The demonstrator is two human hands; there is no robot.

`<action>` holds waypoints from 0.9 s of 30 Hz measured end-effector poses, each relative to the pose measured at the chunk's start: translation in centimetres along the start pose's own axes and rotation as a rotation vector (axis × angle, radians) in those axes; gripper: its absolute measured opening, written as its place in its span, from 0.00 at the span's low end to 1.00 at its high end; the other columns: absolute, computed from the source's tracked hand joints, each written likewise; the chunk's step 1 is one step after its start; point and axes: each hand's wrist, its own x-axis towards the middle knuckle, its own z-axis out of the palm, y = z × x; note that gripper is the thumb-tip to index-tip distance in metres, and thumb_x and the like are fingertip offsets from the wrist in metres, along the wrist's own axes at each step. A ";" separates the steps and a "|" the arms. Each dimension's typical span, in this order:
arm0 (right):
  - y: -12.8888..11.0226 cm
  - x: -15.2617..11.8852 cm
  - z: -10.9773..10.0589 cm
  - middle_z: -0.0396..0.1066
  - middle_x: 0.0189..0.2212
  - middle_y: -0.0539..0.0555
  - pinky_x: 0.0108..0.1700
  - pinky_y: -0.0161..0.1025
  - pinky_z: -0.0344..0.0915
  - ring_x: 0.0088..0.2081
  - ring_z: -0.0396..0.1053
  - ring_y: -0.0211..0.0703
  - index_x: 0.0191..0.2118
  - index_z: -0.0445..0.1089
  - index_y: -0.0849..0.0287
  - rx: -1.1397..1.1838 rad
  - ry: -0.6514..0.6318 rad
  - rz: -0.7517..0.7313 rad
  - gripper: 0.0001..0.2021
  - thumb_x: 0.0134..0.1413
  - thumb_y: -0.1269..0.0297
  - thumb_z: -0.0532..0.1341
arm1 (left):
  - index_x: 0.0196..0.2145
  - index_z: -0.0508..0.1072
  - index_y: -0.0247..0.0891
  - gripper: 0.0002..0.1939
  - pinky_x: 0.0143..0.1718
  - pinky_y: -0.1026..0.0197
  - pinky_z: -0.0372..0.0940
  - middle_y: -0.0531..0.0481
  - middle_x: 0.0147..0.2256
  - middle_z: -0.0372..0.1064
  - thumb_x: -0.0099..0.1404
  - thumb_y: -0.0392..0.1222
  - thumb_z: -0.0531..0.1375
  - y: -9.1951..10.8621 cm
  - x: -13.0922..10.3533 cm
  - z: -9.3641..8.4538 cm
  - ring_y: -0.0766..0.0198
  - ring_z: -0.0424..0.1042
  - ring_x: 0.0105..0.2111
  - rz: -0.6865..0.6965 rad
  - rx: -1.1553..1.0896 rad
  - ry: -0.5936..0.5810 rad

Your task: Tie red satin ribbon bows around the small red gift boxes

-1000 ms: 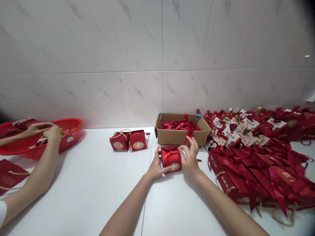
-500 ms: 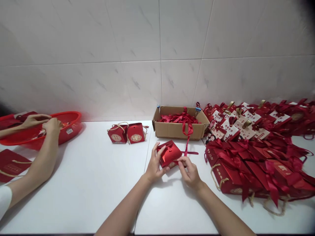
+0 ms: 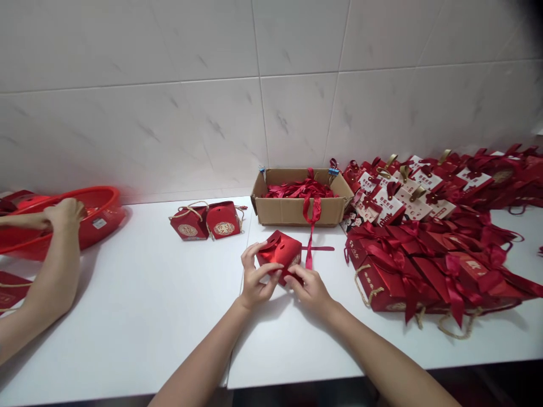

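The person's left hand (image 3: 255, 278) and right hand (image 3: 309, 287) both grip a small red gift box (image 3: 278, 254), which is tilted and raised just above the white table (image 3: 139, 316), in front of the cardboard box (image 3: 297, 210). The left hand's fingers (image 3: 251, 257) are closed over the box's near left side; the right hand is clamped on its lower right corner, where a red ribbon (image 3: 311, 240) meets it. That ribbon hangs over the front wall of the cardboard box (itself filled with loose red ribbons) and lies on the table just beside the gift box.

Two finished red boxes (image 3: 206, 220) with rope handles stand side by side, left of the cardboard box. A large heap of red gift bags (image 3: 428, 249) with bows covers the table's right side.

At far left, a co-worker's hand (image 3: 63, 213) rests at the rim of a red plastic basin (image 3: 102, 215); whether it holds anything cannot be told.
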 end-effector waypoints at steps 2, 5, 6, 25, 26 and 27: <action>-0.4 0.3 -0.3 0.66 0.25 0.50 0.31 0.34 0.59 0.27 0.63 0.36 0.31 0.66 0.58 0.014 0.043 -0.035 0.10 0.60 0.61 0.53 | 0.40 0.73 0.42 0.15 0.54 0.40 0.55 0.42 0.55 0.54 0.65 0.50 0.50 -0.1 -0.1 0.4 0.48 0.56 0.55 -0.050 -0.008 0.034; -0.9 0.7 -0.8 0.67 0.31 0.53 0.39 0.36 0.61 0.35 0.65 0.39 0.29 0.66 0.59 0.076 0.176 -0.078 0.10 0.58 0.61 0.55 | 0.51 0.63 0.40 0.21 0.55 0.39 0.53 0.37 0.55 0.54 0.66 0.52 0.46 -1.0 -0.4 1.2 0.49 0.56 0.56 -0.175 -0.058 0.105; -0.9 0.8 -1.0 0.67 0.32 0.53 0.39 0.37 0.62 0.36 0.65 0.40 0.30 0.67 0.59 0.118 0.212 -0.054 0.09 0.58 0.61 0.55 | 0.53 0.61 0.40 0.20 0.55 0.40 0.54 0.37 0.55 0.55 0.66 0.50 0.48 -1.3 -0.5 1.4 0.49 0.56 0.56 -0.226 -0.081 0.140; 0.3 1.2 -2.7 0.62 0.24 0.49 0.35 0.36 0.59 0.29 0.60 0.36 0.18 0.60 0.60 0.337 0.462 0.131 0.17 0.52 0.57 0.59 | 0.42 0.68 0.41 0.11 0.50 0.46 0.63 0.44 0.54 0.54 0.61 0.45 0.58 0.3 1.2 0.8 0.52 0.59 0.54 -0.124 -0.036 0.068; 0.6 1.2 -2.7 0.61 0.23 0.49 0.34 0.35 0.58 0.28 0.60 0.35 0.19 0.60 0.60 0.355 0.474 0.149 0.17 0.52 0.57 0.59 | 0.43 0.67 0.42 0.15 0.51 0.45 0.61 0.44 0.54 0.55 0.59 0.48 0.59 0.1 2.1 -0.2 0.51 0.58 0.55 -0.124 -0.017 0.116; 0.9 1.2 -2.6 0.61 0.23 0.49 0.32 0.35 0.58 0.27 0.59 0.35 0.19 0.60 0.60 0.370 0.482 0.170 0.16 0.52 0.56 0.59 | 0.46 0.66 0.42 0.19 0.51 0.45 0.61 0.45 0.55 0.55 0.58 0.50 0.60 -0.1 2.9 -1.3 0.50 0.58 0.55 -0.144 -0.013 0.151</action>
